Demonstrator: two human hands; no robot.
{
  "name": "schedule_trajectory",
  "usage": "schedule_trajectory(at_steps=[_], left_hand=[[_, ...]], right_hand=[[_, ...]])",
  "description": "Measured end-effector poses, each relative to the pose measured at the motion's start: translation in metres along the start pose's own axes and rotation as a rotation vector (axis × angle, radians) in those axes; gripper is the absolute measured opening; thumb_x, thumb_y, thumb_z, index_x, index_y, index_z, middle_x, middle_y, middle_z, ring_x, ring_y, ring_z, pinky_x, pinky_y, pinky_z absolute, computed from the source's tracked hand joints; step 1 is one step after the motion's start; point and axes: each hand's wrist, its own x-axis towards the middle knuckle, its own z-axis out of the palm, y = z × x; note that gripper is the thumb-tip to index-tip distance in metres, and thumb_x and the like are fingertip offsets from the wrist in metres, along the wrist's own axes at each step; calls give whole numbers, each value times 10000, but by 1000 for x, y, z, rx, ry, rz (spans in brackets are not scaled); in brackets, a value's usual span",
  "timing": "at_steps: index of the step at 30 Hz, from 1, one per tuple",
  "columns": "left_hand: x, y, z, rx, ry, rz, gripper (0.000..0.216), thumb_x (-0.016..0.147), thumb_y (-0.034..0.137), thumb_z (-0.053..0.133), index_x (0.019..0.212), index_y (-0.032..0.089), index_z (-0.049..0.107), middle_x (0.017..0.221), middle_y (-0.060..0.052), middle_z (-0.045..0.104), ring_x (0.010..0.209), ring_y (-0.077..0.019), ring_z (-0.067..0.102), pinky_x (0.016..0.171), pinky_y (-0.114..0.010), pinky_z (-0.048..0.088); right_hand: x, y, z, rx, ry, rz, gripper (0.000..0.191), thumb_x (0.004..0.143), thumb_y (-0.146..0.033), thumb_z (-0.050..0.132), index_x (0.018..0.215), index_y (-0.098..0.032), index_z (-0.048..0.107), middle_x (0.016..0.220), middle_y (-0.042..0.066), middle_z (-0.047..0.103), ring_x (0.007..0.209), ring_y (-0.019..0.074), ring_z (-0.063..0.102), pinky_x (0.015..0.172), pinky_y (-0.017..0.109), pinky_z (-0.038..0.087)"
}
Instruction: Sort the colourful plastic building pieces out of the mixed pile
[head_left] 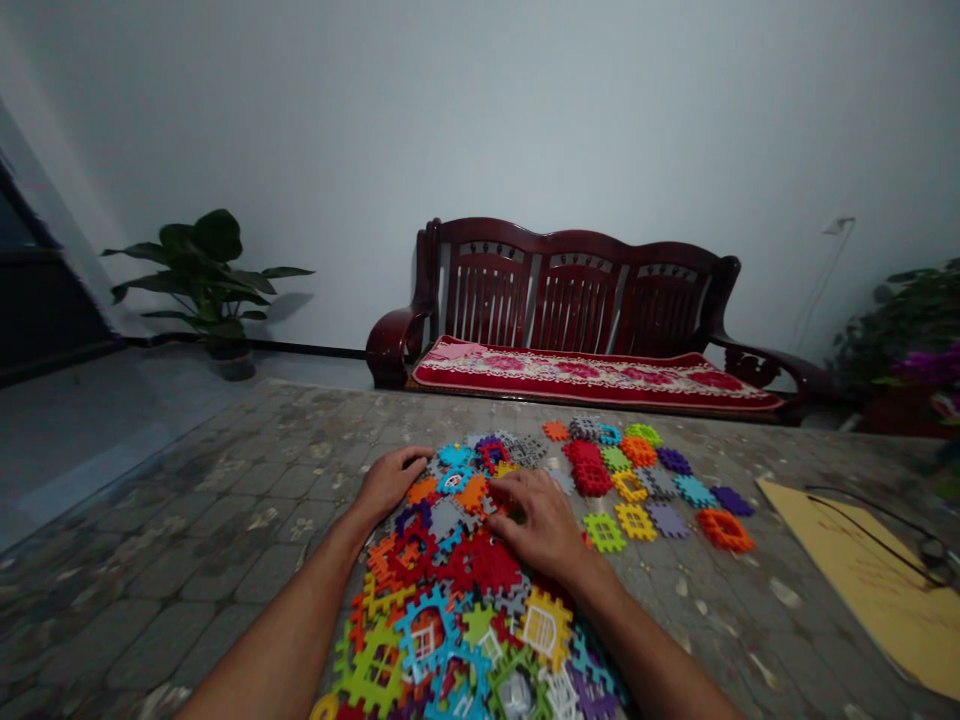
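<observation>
From my head camera, I am stretching both forearms forward over the bench (187, 520), and they are converging on the heap of coloured toothed tiles (442, 610). My left hand (390, 480) is lying palm down at the heap's far left edge, with the fingers bending in over the tiles. I cannot tell whether it is clasping one. My right hand (544, 525) is resting palm down on top of the heap, knuckles up, its fingertips (501, 492) drawing in beside an orange tile (472, 492). Whether they are pinching anything is hidden. The heap is lying flat in the middle of the bench, its long axis running from the near edge away from me. Loose tiles (637, 470) are spreading out flat just right of my right hand.
</observation>
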Motion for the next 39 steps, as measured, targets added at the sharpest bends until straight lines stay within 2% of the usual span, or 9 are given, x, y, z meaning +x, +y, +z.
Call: schedule_trajectory(at_steps=[3,6,14,17,20,23,28,33,39], left_hand=[[1,-2,1,-9,-7,3,368,798,360,477,1007,208,739,1054,-38,761,984,-224,677,903,-313,487],[2,-5,1,-7,-18,6,376,799,374,477,1016,210,736,1056,-33,761,989,-224,675,904,-308,485],[5,-8,0,31,-29,10,390,803,397,473,1026,216,736,1062,-35,759,986,-227,677,892,-302,485],[5,-7,0,48,-37,-2,395,806,395,470,1040,217,733,1064,-38,757,977,-233,678,885,-315,486],[4,-8,0,37,-30,0,393,809,397,469,1038,214,732,1073,-40,754,987,-232,674,886,-313,483],[5,-8,0,20,-34,12,395,811,394,465,1031,205,732,1074,-44,753,993,-227,671,895,-308,479],[6,-12,1,13,-34,29,399,804,392,471,1036,201,733,1073,-46,754,1002,-229,670,909,-317,476],[6,-13,2,5,-18,18,392,796,398,481,1025,215,740,1060,-38,759,990,-229,675,904,-323,481],[6,-11,1,21,-20,25,384,796,392,484,1020,215,741,1049,-35,762,977,-227,678,888,-310,487]], right_hand=[[0,0,-4,18,-52,-30,455,767,-311,716,1214,-282,639,1142,38,651,1053,228,540,918,346,380],[-1,3,-3,9,-53,-41,472,765,-338,733,1222,-274,634,1153,43,654,1053,228,547,920,350,390],[-1,11,7,-6,72,-115,246,945,-367,528,1117,-273,677,1142,34,686,1049,187,593,928,320,397],[-1,19,9,6,133,-54,302,986,-363,420,1026,-238,692,969,45,712,915,184,620,834,290,420],[1,28,10,98,239,80,386,991,-380,358,907,-199,688,808,40,680,756,170,605,708,256,423],[4,34,9,259,314,205,384,967,-408,379,887,-187,682,774,26,674,701,162,596,650,240,425],[7,39,9,365,331,298,321,911,-365,444,982,-185,700,925,54,722,841,199,647,777,290,475],[7,43,9,249,339,239,348,915,-302,405,1048,-171,699,1019,92,704,965,213,631,891,334,465],[4,36,5,110,281,230,284,888,-280,467,1045,-197,688,1025,68,687,980,201,618,880,312,460]])
